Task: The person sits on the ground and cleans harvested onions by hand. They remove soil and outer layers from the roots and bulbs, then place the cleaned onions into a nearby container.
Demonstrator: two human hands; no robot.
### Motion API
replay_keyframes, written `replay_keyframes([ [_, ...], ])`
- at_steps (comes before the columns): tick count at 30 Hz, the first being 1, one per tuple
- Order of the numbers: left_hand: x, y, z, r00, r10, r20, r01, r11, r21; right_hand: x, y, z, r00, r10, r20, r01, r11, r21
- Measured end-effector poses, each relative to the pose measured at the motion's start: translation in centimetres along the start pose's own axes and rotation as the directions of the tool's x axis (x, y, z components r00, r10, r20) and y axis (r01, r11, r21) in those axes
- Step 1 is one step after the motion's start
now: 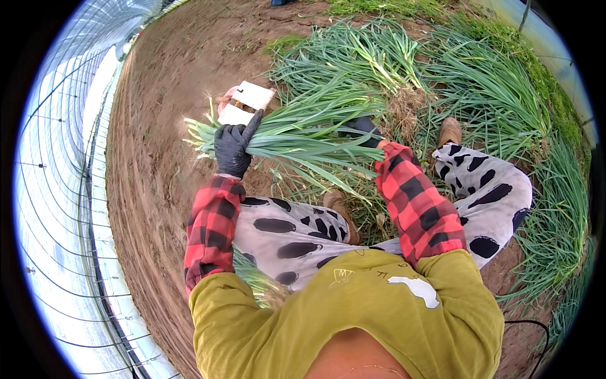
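Observation:
My left hand (234,149), in a black glove, is closed around a bundle of long green allium plants (303,130). It grips them just above their pale root ends, which point left. My right hand (363,130), also gloved in black, is among the leaves toward the bundle's other end. Leaves hide most of its fingers, so I cannot tell whether it grips any. Just beyond my left hand a white and pink object (253,96) is on the soil, partly covered by the bundle.
More plants lie beyond the bundle, with tangled brown roots (406,109). Heaps of green plants (492,90) extend along the right side. My bent legs and brown shoes (450,131) are close by. Bare soil (156,118) runs beside a plastic-film greenhouse wall (52,189) at left.

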State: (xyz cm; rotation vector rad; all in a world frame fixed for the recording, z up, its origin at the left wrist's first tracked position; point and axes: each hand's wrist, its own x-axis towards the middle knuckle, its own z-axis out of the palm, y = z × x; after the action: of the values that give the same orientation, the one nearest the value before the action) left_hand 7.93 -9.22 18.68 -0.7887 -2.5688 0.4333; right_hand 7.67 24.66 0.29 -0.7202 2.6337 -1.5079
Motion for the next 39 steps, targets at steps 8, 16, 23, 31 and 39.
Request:
replay_keyframes([
  [8, 0.0, -0.4, -0.2, 0.998, 0.055, -0.044, -0.050, 0.993, 0.110, 1.5, 4.5, -2.1, 0.706, 0.599, -0.378, 0.027, 0.511, 0.859],
  [16, 0.5, 0.8, 0.4, 0.987, 0.138, 0.076, -0.145, 0.985, 0.096, 3.1, -10.8, -2.4, 0.979, -0.074, -0.190, 0.101, 0.985, 0.137],
  [23, 0.2, 1.2, 0.9, 0.972, 0.192, 0.132, -0.211, 0.966, 0.147, 4.3, -13.9, 0.8, 0.931, -0.351, -0.101, 0.257, 0.825, -0.503],
  [31, 0.0, 1.0, 0.9, 0.977, 0.141, 0.161, -0.170, 0.968, 0.184, 3.4, -11.4, 0.3, 0.939, -0.220, -0.264, 0.200, 0.975, -0.099],
  [39, 0.5, 1.3, 0.9, 0.974, 0.185, 0.129, -0.206, 0.962, 0.176, 4.3, -12.6, 2.2, 0.921, -0.304, -0.244, 0.225, 0.925, -0.305],
])
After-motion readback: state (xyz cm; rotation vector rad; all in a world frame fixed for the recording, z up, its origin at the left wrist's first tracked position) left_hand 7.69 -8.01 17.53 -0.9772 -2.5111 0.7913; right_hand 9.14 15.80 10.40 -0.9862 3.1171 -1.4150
